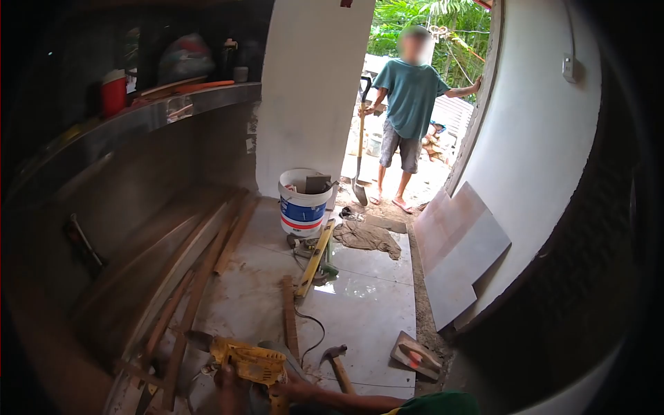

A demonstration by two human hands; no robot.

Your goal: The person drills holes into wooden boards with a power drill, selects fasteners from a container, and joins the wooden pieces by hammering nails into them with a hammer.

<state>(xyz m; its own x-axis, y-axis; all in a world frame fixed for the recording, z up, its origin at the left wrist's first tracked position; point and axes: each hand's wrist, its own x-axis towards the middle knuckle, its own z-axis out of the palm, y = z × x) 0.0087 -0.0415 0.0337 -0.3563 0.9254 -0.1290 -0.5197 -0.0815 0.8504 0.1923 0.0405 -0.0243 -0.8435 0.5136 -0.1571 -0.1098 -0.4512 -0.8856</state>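
Observation:
A yellow power drill [254, 362] is held low in front of me, its dark front end pointing left. My right hand [294, 389] is closed around its rear handle. Below the front of the drill body, my left hand [232, 391] supports it; its fingers are partly hidden in shadow. A hammer [339, 370] lies on the tiled floor to the right of my right hand. Further right rests a plastering float [417, 355]. A narrow wooden strip [290, 315] and a dark cord [319, 332] lie just beyond the drill.
Long wooden strips [200, 277] line the left side. Ahead stand a white-and-blue bucket [304, 214], a yellow spirit level [316, 259] and a crumpled cloth [368, 237]. Cut tiles [456, 249] lean against the right wall. A person [411, 97] with a shovel [360, 152] occupies the doorway.

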